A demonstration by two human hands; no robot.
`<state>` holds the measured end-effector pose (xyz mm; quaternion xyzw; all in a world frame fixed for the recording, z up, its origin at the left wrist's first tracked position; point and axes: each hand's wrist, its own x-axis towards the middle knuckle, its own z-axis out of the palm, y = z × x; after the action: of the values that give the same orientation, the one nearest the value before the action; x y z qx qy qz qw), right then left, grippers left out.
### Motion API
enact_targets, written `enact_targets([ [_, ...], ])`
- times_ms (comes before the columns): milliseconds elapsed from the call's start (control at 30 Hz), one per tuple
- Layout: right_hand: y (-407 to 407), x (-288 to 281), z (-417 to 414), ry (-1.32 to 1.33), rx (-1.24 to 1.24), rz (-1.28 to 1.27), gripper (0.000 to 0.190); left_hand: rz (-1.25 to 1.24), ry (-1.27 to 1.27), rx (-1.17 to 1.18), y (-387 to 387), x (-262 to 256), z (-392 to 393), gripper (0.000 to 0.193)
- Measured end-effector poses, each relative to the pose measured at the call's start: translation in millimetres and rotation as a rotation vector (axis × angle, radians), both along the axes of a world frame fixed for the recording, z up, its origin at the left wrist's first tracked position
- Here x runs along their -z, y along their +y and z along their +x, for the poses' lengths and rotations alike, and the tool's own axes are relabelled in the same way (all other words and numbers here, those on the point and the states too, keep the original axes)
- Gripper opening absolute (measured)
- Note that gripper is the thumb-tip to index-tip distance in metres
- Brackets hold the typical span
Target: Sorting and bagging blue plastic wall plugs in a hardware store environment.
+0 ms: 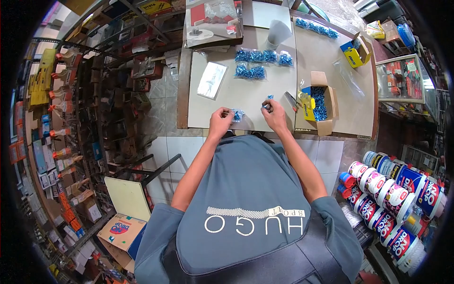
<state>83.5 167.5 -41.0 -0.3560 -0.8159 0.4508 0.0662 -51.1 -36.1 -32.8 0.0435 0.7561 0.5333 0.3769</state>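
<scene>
My left hand (221, 121) pinches the edge of a small clear plastic bag (237, 115) that holds some blue metallic screws or similar fasteners. To its right, my right hand (273, 113) has its fingertips around small blue pieces (270, 97) just above the table. Two rows of filled clear bags (257, 55) lie farther back. A stack of flat empty plastic bags (212, 80) is at the left. Beside my right hand rest pliers or cutters (291, 100) with red on the handles, and an open cardboard box (319, 103) full of blue fasteners.
More filled bags (316, 27) and a second open box (355, 52) are at the back right. A large printed box (214, 23) and a translucent cup (277, 34) stand at the back. Crowded shelves line the left; paint buckets (395, 197) are stacked at the right.
</scene>
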Motion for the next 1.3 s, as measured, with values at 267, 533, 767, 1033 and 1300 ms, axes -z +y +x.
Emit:
enact_targets([
  [267, -29.1, -50.3, -25.9, 0.179, -0.269, -0.35, 0.026, 0.009, 0.001, -0.001, 2.7, 1.5, -0.6, 0.02],
  [533, -38.9, -56.8, -33.6, 0.187, -0.349, -0.287, 0.036, 0.014, 0.013, 0.011, 2.5, 1.1, -1.3, 0.019],
  [767, -35.4, -38.3, -34.7, 0.344, -0.234, -0.141, 0.041, 0.03, -0.001, -0.014, 4.5, -4.5, -1.7, 0.021],
  [1033, 22.5, -3.2, -5.9, 0.018, 0.023, 0.15, 0.039, 0.034, -0.009, -0.019, 4.0, -0.8, -2.9, 0.022],
  [1300, 29.8, 8.4, -1.9, -0.035, 0.006, 0.216, 0.031, 0.016, -0.011, -0.023, 4.9, -1.3, -3.7, 0.023],
])
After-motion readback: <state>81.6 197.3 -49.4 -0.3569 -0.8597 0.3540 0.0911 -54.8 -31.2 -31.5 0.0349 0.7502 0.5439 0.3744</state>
